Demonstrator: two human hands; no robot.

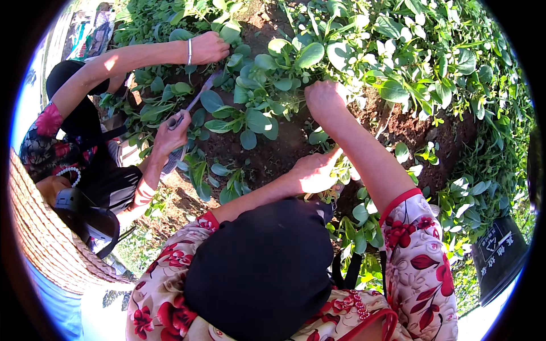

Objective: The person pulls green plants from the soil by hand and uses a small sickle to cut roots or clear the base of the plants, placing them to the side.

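My right hand (328,104) reaches forward into the leafy green plants (259,122), its fingers closed low among thin stems. The fingertips are turned away, so what they pinch is hidden. Nearer to me, my left hand (311,174) is closed around a small bunch of leafy greens (342,170), in bright sun beneath my right forearm. Dark brown soil (284,145) shows between the two hands and the broad-leaved plants. A rounded black cloth shape (259,270) covers part of my left arm.
At the left, another person's hand (173,129) grips a narrow-bladed hand tool (202,94); their other hand (209,48) touches leaves. A woven straw brim (54,233) fills the left edge. A black container (500,253) with white markings stands at the right, beside dense greenery (472,199).
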